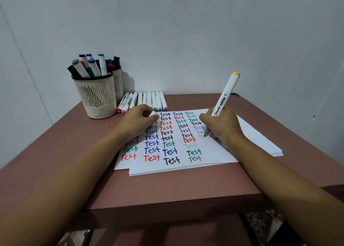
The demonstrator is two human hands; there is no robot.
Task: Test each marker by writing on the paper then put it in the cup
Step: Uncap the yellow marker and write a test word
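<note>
Head view, one entry: right hand [221, 126] clamped round a yellow-ended marker [226, 95], tip down on the paper [251, 137] beside a faint yellow T; left hand [137, 121] rested on the sheet's upper left, fingers curled on a white cap [153, 113]. Cup [96, 97] stood at the counter's [55, 152] far left, holding markers, with a row of capped markers [149, 99] just beside it. Judgement: light, even pressure and a steadied sheet would finish the word legibly, cap ready for closing.
</note>
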